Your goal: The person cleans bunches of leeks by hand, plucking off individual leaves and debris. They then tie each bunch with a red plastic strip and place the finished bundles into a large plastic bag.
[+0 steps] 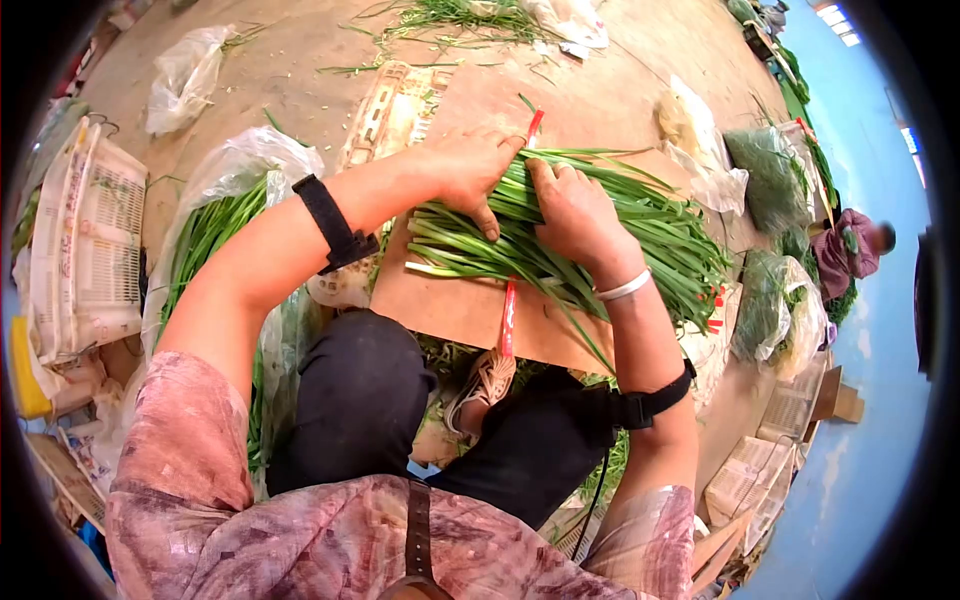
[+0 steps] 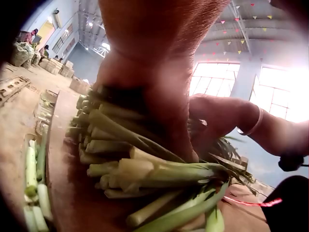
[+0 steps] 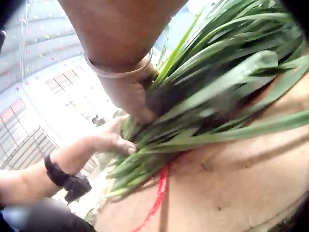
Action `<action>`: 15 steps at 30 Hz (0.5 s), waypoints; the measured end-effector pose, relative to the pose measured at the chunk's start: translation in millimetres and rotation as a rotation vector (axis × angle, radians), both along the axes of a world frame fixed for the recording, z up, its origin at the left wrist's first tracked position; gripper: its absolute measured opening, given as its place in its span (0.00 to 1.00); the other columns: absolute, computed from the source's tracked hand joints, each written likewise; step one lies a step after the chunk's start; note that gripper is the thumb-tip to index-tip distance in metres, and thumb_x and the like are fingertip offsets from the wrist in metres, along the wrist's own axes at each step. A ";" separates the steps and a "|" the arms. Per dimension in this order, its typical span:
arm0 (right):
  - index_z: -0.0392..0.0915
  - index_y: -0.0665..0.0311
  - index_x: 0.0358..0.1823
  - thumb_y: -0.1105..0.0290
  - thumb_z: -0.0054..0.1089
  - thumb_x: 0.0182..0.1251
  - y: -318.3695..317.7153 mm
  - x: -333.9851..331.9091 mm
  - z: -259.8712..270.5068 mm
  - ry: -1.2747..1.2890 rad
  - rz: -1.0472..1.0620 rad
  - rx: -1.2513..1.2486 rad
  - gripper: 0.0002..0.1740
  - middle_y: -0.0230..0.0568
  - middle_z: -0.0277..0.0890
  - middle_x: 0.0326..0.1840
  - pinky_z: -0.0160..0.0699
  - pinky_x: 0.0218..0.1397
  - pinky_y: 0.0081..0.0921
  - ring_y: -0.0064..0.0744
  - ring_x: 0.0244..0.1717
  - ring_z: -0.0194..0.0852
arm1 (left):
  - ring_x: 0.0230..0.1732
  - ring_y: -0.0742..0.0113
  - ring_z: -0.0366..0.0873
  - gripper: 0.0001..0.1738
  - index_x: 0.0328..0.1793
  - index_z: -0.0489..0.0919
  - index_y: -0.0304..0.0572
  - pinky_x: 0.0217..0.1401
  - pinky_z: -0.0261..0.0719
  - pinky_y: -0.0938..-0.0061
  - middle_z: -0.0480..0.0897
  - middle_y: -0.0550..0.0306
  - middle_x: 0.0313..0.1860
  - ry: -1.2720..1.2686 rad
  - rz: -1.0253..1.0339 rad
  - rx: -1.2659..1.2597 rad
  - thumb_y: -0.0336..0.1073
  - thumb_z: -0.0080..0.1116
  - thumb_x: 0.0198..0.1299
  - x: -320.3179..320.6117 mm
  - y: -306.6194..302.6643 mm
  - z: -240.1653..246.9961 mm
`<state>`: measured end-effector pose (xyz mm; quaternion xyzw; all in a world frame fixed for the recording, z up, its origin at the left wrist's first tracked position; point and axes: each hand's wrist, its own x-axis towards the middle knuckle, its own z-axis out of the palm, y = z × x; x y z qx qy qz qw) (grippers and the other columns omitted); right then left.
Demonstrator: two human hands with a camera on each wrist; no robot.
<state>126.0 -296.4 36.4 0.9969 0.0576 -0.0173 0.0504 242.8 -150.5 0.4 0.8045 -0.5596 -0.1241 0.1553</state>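
A thick bunch of garlic chives (image 1: pixel 640 220), long flat green leaves with pale stalk ends (image 2: pixel 120 169), lies across a brown board (image 1: pixel 440 300). My left hand (image 1: pixel 470 170) grips the bunch near the stalk ends, thumb on the near side and fingers toward the far side. Close beside it, my right hand (image 1: pixel 585 215) holds the leafy part from above, its fingers partly hidden among the leaves in the right wrist view. A red tie strip (image 1: pixel 508 320) passes under the bunch. One end shows beyond the left fingertips, the other hangs over the board's near edge.
A plastic bag of greens (image 1: pixel 215 215) stands left of my knee. Crates (image 1: pixel 95 240) are stacked at far left. Bagged greens (image 1: pixel 770 170) line the right side, near another person (image 1: pixel 850 250). Loose greens (image 1: pixel 460 15) lie on the floor ahead. My shoe (image 1: pixel 490 385) is below the board.
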 end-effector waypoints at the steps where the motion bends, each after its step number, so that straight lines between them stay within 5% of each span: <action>1: 0.63 0.65 0.56 0.70 0.66 0.45 3.0 -5.9 12.2 0.050 0.009 0.021 0.34 0.52 0.72 0.45 0.72 0.49 0.43 0.50 0.49 0.72 | 0.67 0.41 0.58 0.70 0.70 0.51 0.26 0.68 0.60 0.59 0.63 0.30 0.63 0.009 0.004 0.022 0.56 0.78 0.23 -0.9 -0.7 2.5; 4: 0.56 0.65 0.67 0.66 0.68 0.44 16.5 -31.6 27.9 -0.072 0.020 -0.057 0.46 0.62 0.57 0.65 0.60 0.65 0.46 0.54 0.68 0.56 | 0.66 0.40 0.60 0.69 0.69 0.51 0.26 0.67 0.60 0.59 0.64 0.31 0.63 0.008 0.005 0.029 0.55 0.78 0.23 -1.0 -2.2 3.3; 6: 0.53 0.66 0.69 0.63 0.70 0.42 24.5 -43.6 -1.0 -0.194 0.005 -0.092 0.51 0.63 0.53 0.68 0.52 0.69 0.51 0.56 0.71 0.50 | 0.64 0.40 0.62 0.68 0.68 0.53 0.26 0.66 0.61 0.58 0.65 0.32 0.62 0.034 -0.009 0.031 0.54 0.78 0.23 2.0 -4.8 1.1; 9: 0.50 0.67 0.71 0.58 0.60 0.52 24.0 -52.0 -27.8 -0.146 0.020 0.094 0.46 0.62 0.46 0.72 0.37 0.70 0.63 0.60 0.75 0.39 | 0.64 0.40 0.62 0.67 0.68 0.53 0.26 0.66 0.62 0.59 0.65 0.31 0.62 -0.028 -0.017 0.026 0.53 0.79 0.22 -2.2 -6.0 4.7; 15: 0.54 0.62 0.70 0.65 0.42 0.64 15.4 -35.1 -52.5 -0.385 -0.009 0.018 0.31 0.61 0.50 0.71 0.40 0.65 0.72 0.57 0.73 0.47 | 0.66 0.42 0.63 0.72 0.70 0.48 0.22 0.67 0.63 0.66 0.64 0.27 0.63 0.209 -0.115 0.110 0.57 0.78 0.25 15.5 -9.7 13.7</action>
